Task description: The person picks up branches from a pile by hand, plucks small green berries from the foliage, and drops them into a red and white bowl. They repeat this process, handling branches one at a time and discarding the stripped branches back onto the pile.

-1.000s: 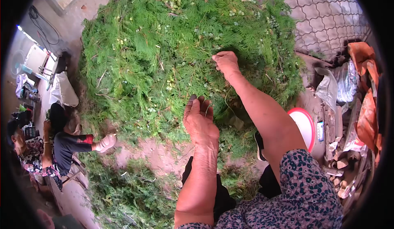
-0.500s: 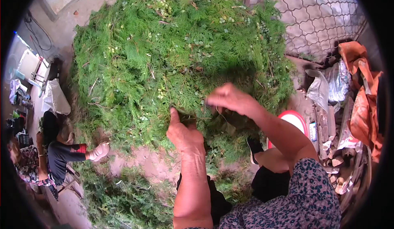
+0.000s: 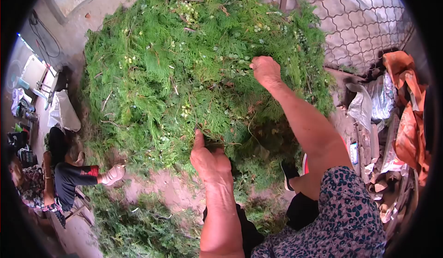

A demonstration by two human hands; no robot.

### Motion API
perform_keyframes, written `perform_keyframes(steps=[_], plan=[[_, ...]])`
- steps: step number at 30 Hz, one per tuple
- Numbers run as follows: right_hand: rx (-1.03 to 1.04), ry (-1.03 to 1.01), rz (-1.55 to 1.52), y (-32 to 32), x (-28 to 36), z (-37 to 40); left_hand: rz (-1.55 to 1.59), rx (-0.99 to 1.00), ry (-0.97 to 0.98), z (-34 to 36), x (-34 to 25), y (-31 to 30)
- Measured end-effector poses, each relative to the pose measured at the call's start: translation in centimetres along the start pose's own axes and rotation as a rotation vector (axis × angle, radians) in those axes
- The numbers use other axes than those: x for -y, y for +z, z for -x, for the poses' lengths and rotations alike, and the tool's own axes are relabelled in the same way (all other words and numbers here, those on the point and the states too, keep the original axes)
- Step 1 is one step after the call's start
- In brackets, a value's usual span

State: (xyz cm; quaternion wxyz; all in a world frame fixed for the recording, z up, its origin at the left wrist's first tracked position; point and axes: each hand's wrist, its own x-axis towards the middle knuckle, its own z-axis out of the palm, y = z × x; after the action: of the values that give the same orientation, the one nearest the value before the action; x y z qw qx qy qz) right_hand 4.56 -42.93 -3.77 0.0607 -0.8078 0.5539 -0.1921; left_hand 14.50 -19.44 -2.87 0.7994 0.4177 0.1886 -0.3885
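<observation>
A large heap of green conifer branches (image 3: 152,68), with scaly sprays and small pale cones, fills the middle of the head view. My left hand (image 3: 211,163) is at the heap's near side, its index finger pointing forward and its other fingers curled. A thin stemmed conifer sprig (image 3: 226,143) shows beside those curled fingers. Farther out and to the right, my right hand (image 3: 266,71) is closed at the top of the heap, fingertips against the conifer greenery. What exactly its fingers pinch is mostly hidden.
More cut branches (image 3: 138,225) lie on the ground at front left. Another person (image 3: 69,179) sits at the left. A wire mesh panel (image 3: 355,22) stands at back right. Stacked wood (image 3: 369,142) and an orange sheet (image 3: 408,124) are on the right.
My right hand has moved forward, away from my left hand, to the top of the heap. My left hand stays nearly in place.
</observation>
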Motion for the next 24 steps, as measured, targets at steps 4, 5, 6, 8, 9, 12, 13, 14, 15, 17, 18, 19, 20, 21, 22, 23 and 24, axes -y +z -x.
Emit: perform_keyframes(steps=[4,5,6,8,9,12,13,14,15,17,18,19,20,21,22,23,24], plan=[[-0.047,-0.009,-0.053,-2.4,-3.3,1.7,-0.003,0.016,0.002,0.2,0.4,0.2],[-0.062,-0.003,-0.072,-3.2,-4.4,2.2,-0.007,0.016,-0.007,0.2,0.6,0.2],[-0.085,-0.041,-0.030,-4.3,-5.1,3.2,0.021,0.031,-0.015,0.1,0.8,0.3],[-0.107,0.001,-0.074,-3.3,-7.7,4.4,0.037,0.033,-0.023,0.3,1.1,0.5],[-0.127,0.036,-0.131,-2.7,-8.8,5.1,0.026,0.032,-0.035,0.3,1.3,0.4],[-0.304,0.036,-0.200,-1.8,-11.8,6.4,-0.021,0.063,-0.026,0.1,1.6,0.3],[-0.299,0.038,-0.206,-1.6,-12.5,6.7,-0.026,0.058,-0.022,0.2,1.7,0.4],[-0.287,0.045,-0.153,-1.4,-13.3,6.9,-0.010,0.049,-0.015,0.5,1.7,0.6],[-0.276,0.052,-0.100,-1.5,-13.4,7.1,0.007,0.042,-0.010,0.7,1.8,0.7],[-0.163,0.077,-0.006,-1.2,-13.1,6.8,-0.011,-0.003,0.016,0.5,2.0,0.5],[-0.184,0.054,0.042,-2.1,-10.6,7.3,-0.006,0.015,0.013,0.2,2.1,0.2],[-0.206,0.030,0.091,-2.8,-8.1,7.5,-0.002,0.033,0.011,0.0,2.0,0.1],[-0.261,-0.042,0.068,-3.2,-5.7,7.5,-0.003,0.022,0.010,0.0,1.9,0.1],[-0.316,-0.114,0.045,-3.0,-3.4,7.3,-0.002,0.016,0.017,0.1,1.6,0.2],[-0.240,-0.140,-0.293,-1.1,-2.1,6.5,0.012,-0.008,0.019,0.3,1.3,0.5],[-0.154,-0.233,-0.297,0.5,-0.8,6.0,0.026,-0.033,0.020,0.4,1.1,0.5],[-0.064,-0.324,-0.309,1.7,0.9,5.5,0.029,-0.039,0.026,0.3,1.0,0.4]])
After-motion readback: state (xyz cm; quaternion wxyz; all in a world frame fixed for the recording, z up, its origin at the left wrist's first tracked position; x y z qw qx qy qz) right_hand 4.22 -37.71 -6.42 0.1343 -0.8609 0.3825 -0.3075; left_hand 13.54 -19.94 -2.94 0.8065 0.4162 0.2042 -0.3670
